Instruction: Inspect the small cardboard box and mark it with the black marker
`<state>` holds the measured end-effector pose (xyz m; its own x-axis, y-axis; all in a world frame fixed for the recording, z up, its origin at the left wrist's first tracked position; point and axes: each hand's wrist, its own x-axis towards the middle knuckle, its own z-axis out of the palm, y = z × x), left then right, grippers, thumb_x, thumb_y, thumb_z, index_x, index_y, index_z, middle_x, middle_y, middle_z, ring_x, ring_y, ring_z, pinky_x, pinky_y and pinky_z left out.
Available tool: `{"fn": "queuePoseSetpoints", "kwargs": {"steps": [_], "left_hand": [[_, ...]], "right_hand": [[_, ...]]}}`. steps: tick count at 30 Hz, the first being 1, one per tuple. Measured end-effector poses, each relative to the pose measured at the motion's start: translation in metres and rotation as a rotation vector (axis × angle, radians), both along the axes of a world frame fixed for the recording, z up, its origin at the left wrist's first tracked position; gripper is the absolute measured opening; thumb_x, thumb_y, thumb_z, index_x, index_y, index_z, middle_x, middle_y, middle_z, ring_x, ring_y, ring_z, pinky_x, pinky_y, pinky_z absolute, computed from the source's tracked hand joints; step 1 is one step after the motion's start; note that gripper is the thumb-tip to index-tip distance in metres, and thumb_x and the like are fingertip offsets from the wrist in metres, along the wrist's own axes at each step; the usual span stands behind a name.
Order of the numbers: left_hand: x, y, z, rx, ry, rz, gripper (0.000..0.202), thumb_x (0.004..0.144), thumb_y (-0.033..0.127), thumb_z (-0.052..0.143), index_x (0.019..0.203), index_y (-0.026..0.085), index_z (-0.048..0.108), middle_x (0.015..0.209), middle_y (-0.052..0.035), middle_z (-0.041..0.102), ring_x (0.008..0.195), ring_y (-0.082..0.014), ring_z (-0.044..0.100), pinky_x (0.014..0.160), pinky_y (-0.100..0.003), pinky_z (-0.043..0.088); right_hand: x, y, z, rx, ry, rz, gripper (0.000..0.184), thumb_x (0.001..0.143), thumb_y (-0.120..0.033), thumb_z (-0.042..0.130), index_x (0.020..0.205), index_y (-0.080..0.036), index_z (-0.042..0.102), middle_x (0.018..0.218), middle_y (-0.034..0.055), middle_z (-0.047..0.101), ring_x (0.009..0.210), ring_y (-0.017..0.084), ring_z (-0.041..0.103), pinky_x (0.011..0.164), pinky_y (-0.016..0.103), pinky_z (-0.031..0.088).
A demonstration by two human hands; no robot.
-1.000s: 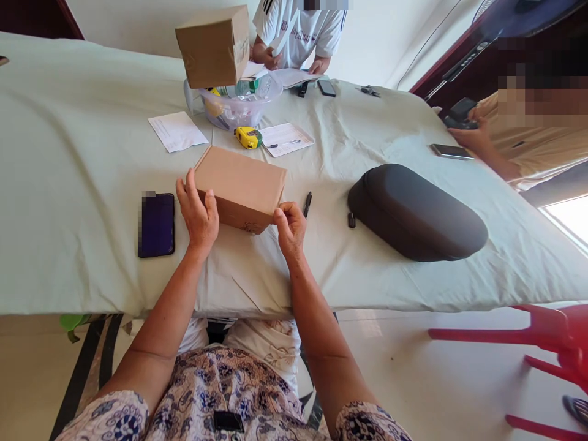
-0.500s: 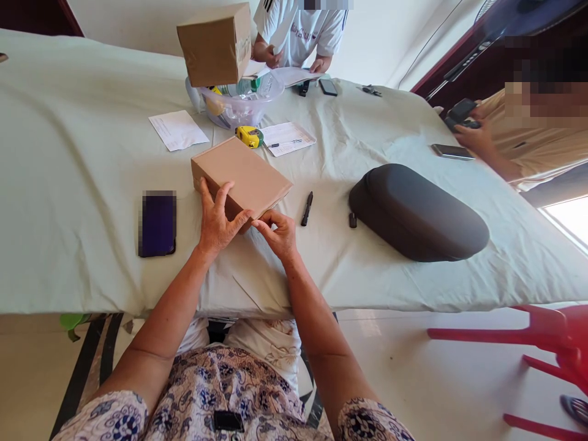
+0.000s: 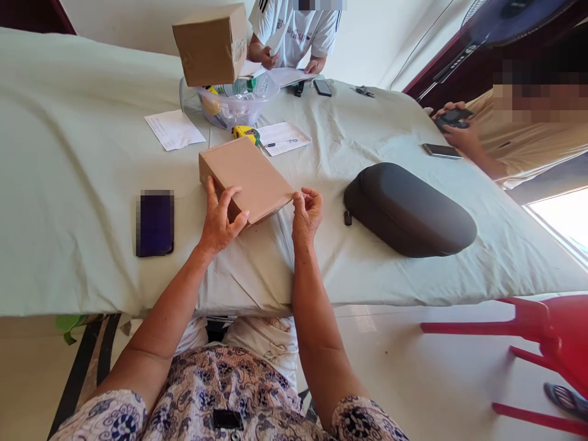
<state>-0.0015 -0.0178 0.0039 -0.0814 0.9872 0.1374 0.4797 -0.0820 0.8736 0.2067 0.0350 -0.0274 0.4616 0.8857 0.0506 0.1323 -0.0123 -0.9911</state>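
left hand [image 3: 221, 222], right hand [image 3: 307, 219], both touching box [image 3: 250, 177]

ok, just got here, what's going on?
A person is working on a cardboard box on a cloth-covered table. The left hand is spread against the box's left side; the right hand is at its right corner, seemingly pinching it. The box's top looks closed. A yellow tape measure lies just beyond it, a dark case off to the right. Two other people are at the table's far and right sides.
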Motion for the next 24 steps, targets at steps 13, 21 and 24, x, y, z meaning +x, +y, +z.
{"fn": "queuePoseSetpoints", "kwargs": {"steps": [13, 21, 24], "left_hand": [[-0.001, 0.005, -0.013, 0.028, -0.091, 0.005, 0.068, 0.095, 0.073, 0.035, 0.132, 0.025, 0.066, 0.169, -0.0109, 0.028, 0.157, -0.0259, 0.031, 0.129, -0.043, 0.032], [-0.001, 0.003, -0.008, 0.047, -0.038, -0.007, 0.073, 0.088, 0.079, 0.044, 0.133, 0.025, 0.065, 0.168, -0.0136, 0.028, 0.157, -0.0305, 0.031, 0.128, -0.049, 0.032], [-0.002, 0.003, -0.007, 0.045, -0.012, -0.023, 0.075, 0.084, 0.081, 0.050, 0.134, 0.026, 0.064, 0.167, -0.0135, 0.027, 0.156, -0.0320, 0.033, 0.127, -0.050, 0.034]], "right_hand": [[-0.002, -0.007, 0.001, -0.042, -0.020, 0.150, 0.050, 0.084, -0.071, 0.056, 0.073, -0.022, 0.052, 0.070, -0.0037, 0.054, 0.067, 0.011, 0.051, 0.062, 0.023, 0.042], [-0.003, -0.003, -0.002, -0.094, 0.042, 0.125, 0.052, 0.083, -0.073, 0.056, 0.076, -0.022, 0.052, 0.072, -0.0029, 0.056, 0.072, 0.011, 0.057, 0.061, 0.022, 0.042], [-0.003, -0.003, -0.003, -0.138, 0.106, 0.116, 0.052, 0.080, -0.073, 0.059, 0.079, -0.022, 0.054, 0.077, -0.0018, 0.059, 0.076, 0.012, 0.059, 0.063, 0.021, 0.043]]}}
